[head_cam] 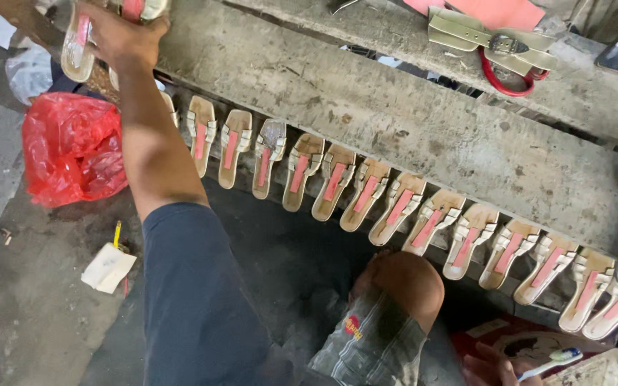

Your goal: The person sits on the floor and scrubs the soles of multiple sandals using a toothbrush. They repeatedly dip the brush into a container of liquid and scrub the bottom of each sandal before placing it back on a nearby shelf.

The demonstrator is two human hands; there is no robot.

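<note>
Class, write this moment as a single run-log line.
left hand: on sandal at row's far end | right hand: holds brush | sandal row: leaning on bench

Soft even daylight, dim under bench, slight blur w/ edge distortion.

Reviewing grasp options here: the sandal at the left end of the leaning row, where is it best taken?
Probably by its raised heel end, coming from above: the sandal leans against the concrete bench, close beside its neighbour, so only the upper end stands free. The left hand already holds sandals nearby.
</note>
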